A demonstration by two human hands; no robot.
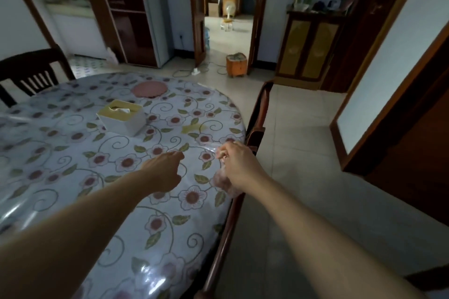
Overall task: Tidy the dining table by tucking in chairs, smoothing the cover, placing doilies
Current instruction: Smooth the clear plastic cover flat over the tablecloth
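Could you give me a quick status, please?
Left hand curled on the clear-covered floral tablecloth. Right hand pinching its edge. White tissue box mid-table.

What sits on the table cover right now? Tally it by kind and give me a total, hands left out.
Pink round doily: 1
Tissue box, white with a yellow top: 1
Total: 2 things resting on the flowered table cover.
The crumpled pinkish piece pinched by the right hand is not counted; what it is cannot be told.
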